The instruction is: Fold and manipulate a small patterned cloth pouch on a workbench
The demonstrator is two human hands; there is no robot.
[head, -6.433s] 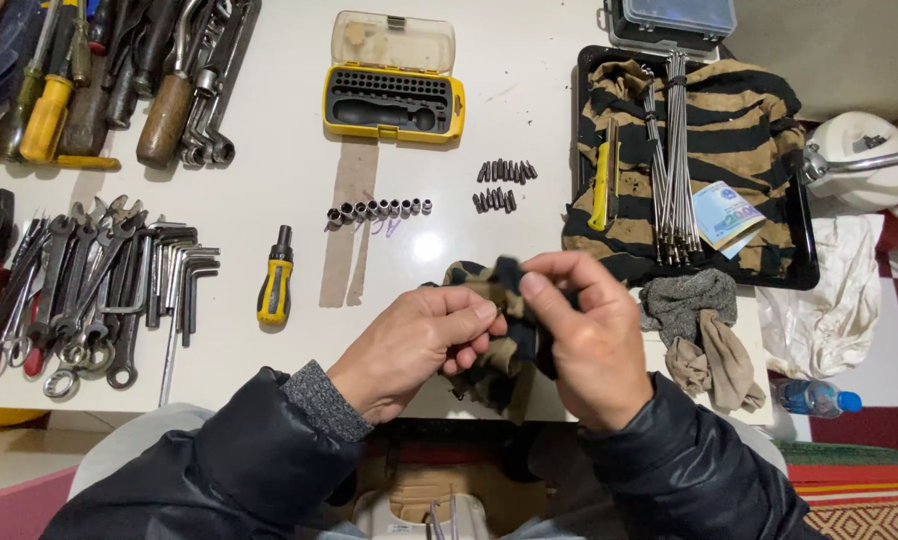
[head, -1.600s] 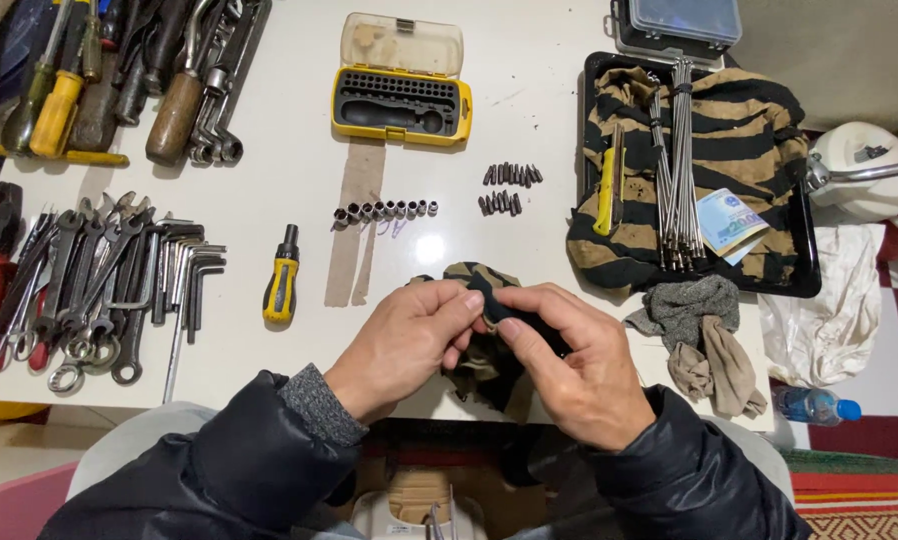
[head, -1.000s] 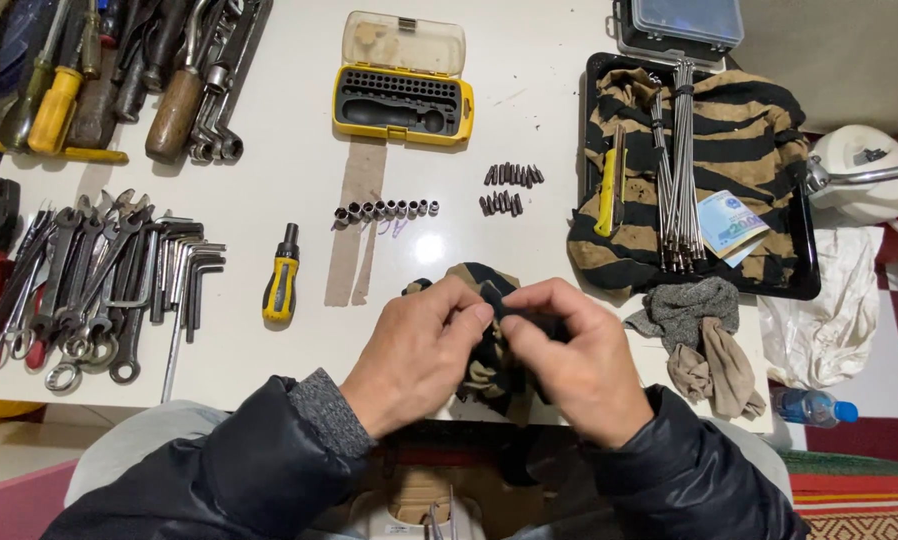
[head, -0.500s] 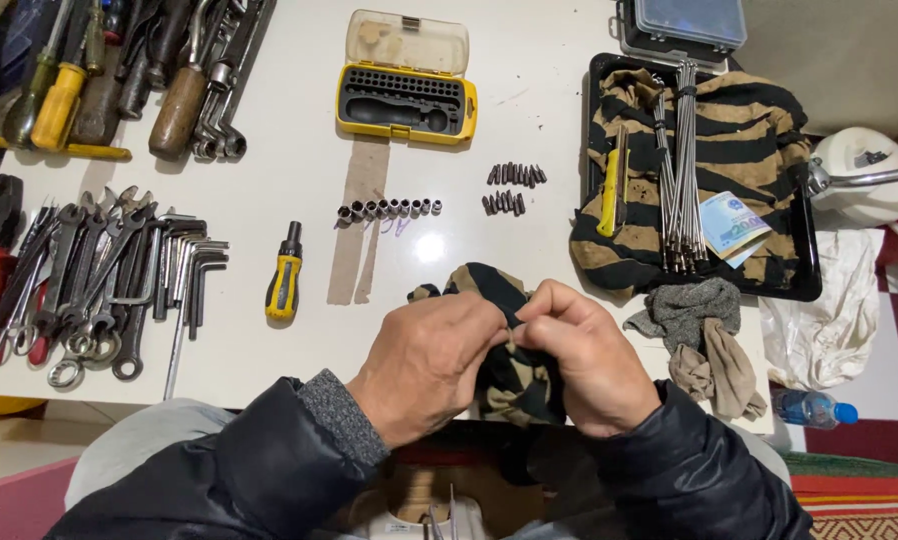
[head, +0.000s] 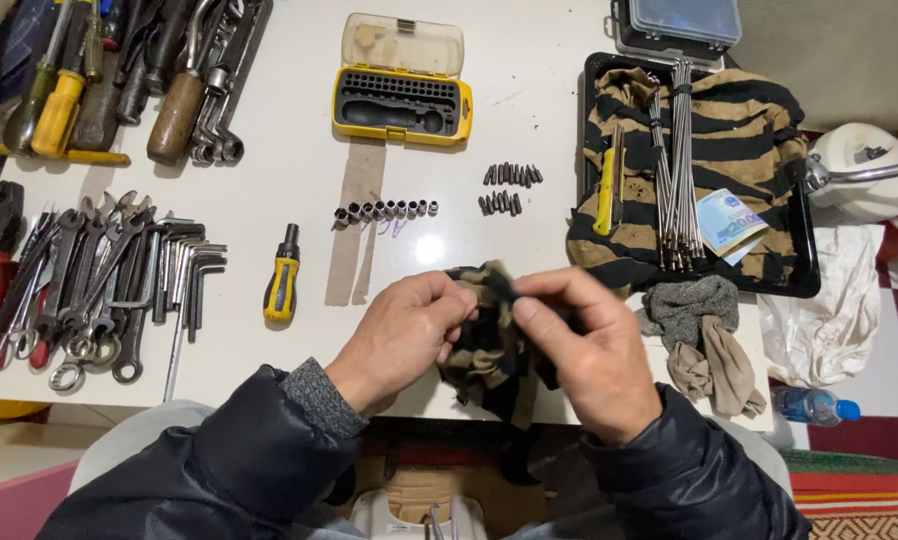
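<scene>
Gripping a striped cloth [head: 489, 350] at the tabletop's [head: 529, 120] near edge, left hand [head: 404, 335] and right hand [head: 584, 350] pinch it together, apparently wiping something hidden.

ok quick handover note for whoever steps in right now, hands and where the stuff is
Left hand: grip shut on the camouflage rag, pinching its upper left edge.
Right hand: grip shut on the same rag, thumb and fingers pressing its top; whether a small part is wrapped inside is hidden.
Rag hangs over the near edge of the white table.
Row of small sockets and two clusters of bits lie loose beyond the hands; yellow bit case is open, with a yellow-handled driver to the left.
Done or left: cannot tell from this view.
</scene>
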